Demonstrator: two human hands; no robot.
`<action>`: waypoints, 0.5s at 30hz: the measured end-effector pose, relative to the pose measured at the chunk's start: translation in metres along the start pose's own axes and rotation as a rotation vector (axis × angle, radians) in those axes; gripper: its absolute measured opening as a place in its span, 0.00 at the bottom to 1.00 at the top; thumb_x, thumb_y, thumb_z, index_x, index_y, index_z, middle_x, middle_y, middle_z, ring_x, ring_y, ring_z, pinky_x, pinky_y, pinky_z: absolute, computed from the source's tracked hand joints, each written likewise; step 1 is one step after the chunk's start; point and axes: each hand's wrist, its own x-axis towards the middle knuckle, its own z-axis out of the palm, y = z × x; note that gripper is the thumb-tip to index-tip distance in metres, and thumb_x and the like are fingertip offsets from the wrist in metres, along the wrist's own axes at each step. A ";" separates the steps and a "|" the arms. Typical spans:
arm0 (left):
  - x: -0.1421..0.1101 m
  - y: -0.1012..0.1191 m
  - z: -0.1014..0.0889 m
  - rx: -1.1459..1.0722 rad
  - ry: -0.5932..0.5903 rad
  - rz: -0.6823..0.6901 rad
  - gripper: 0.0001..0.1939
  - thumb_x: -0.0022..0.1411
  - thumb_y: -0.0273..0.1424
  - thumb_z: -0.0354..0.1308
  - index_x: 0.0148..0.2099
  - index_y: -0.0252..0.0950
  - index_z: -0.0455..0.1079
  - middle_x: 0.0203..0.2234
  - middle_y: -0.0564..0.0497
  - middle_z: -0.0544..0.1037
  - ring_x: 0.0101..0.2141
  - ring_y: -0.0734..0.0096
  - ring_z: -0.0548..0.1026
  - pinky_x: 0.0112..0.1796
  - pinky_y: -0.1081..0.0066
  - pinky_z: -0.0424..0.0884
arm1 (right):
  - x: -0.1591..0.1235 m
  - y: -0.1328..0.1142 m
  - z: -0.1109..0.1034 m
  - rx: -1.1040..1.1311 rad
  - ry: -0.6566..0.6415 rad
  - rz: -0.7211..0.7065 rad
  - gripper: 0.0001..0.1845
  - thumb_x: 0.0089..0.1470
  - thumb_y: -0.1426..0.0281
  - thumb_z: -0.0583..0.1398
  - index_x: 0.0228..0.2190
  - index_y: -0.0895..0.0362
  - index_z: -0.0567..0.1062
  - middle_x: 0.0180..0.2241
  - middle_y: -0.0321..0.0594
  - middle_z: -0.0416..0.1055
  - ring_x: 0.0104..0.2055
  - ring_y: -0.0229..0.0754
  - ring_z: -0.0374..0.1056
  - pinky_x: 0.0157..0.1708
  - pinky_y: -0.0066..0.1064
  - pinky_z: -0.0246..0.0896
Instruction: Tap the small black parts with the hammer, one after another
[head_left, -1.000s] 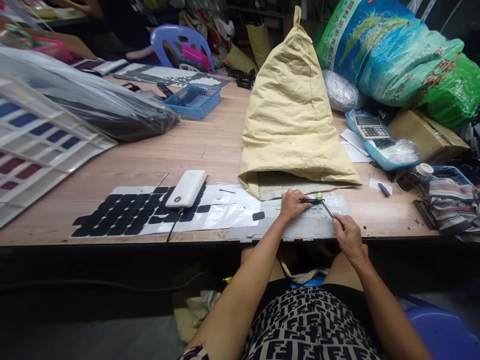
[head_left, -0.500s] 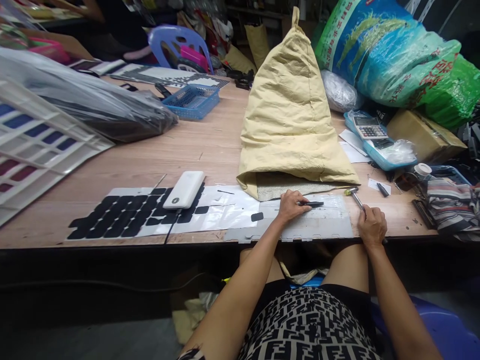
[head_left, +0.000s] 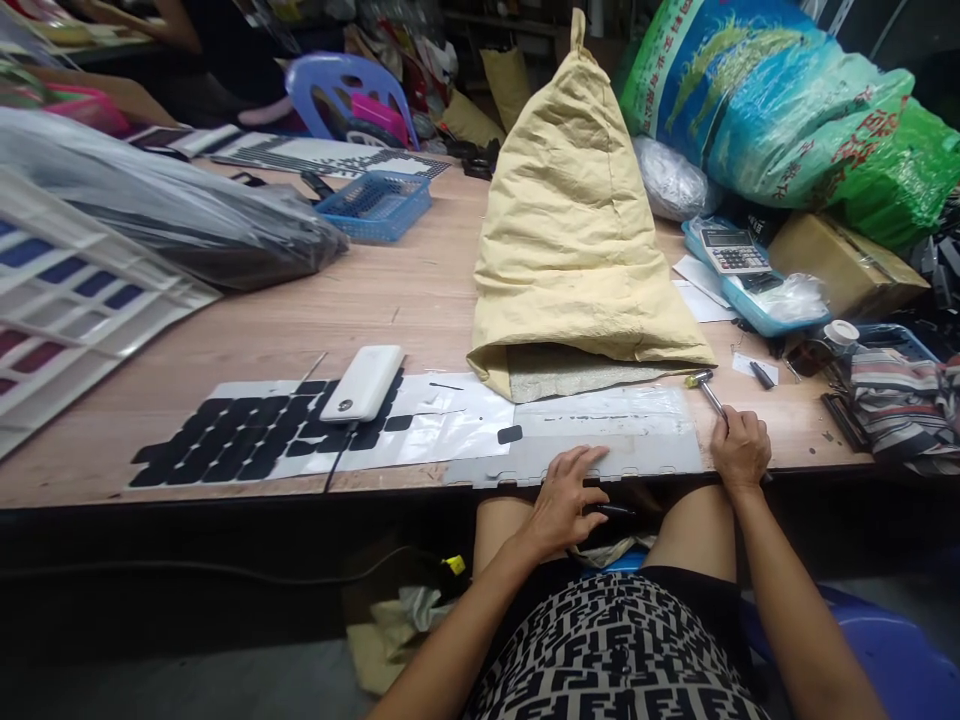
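My left hand (head_left: 566,497) is at the table's front edge, its fingers spread apart. Just past the thumb, below the edge and above my lap, is a slim black pen-like piece (head_left: 616,510); it appears loose from the fingers. My right hand (head_left: 740,447) is closed around the metal handle of a small hammer (head_left: 709,392), its yellowish head pointing away from me on the table. Between the hands lies a translucent plastic sheet (head_left: 637,440). A small black rounded pad (head_left: 510,434) rests at that sheet's left end.
A white power bank (head_left: 364,383) with a cable lies on a sheet of black pads (head_left: 240,430). Behind my hands stands a yellow cloth bag (head_left: 577,220), mouth towards me. At right are a calculator (head_left: 735,252) and striped cloth (head_left: 889,400); at left, a white crate (head_left: 112,330).
My left hand has moved off the plastic sheet towards me, down to the table edge. Its fingers have opened, and the black piece has come down below the edge. The right hand stays on the hammer.
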 end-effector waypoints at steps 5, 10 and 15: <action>0.008 0.008 0.004 -0.066 0.124 -0.005 0.16 0.45 0.42 0.78 0.35 0.41 0.82 0.61 0.43 0.73 0.61 0.38 0.64 0.61 0.40 0.58 | -0.001 -0.001 0.000 -0.004 0.000 0.003 0.15 0.62 0.69 0.57 0.46 0.56 0.80 0.38 0.44 0.71 0.38 0.45 0.59 0.37 0.35 0.48; 0.088 -0.007 -0.015 -0.637 0.363 -0.342 0.16 0.57 0.38 0.70 0.46 0.40 0.79 0.41 0.46 0.80 0.45 0.58 0.75 0.51 0.54 0.70 | -0.002 -0.001 0.001 -0.031 0.031 -0.010 0.14 0.61 0.69 0.57 0.46 0.55 0.80 0.37 0.43 0.72 0.37 0.45 0.59 0.36 0.35 0.48; 0.190 -0.033 -0.033 -1.541 0.536 -0.852 0.13 0.56 0.32 0.68 0.42 0.35 0.72 0.35 0.47 0.77 0.33 0.70 0.77 0.35 0.71 0.72 | -0.002 -0.002 0.000 -0.036 0.031 -0.013 0.14 0.61 0.69 0.57 0.45 0.55 0.80 0.36 0.43 0.72 0.37 0.45 0.59 0.36 0.35 0.48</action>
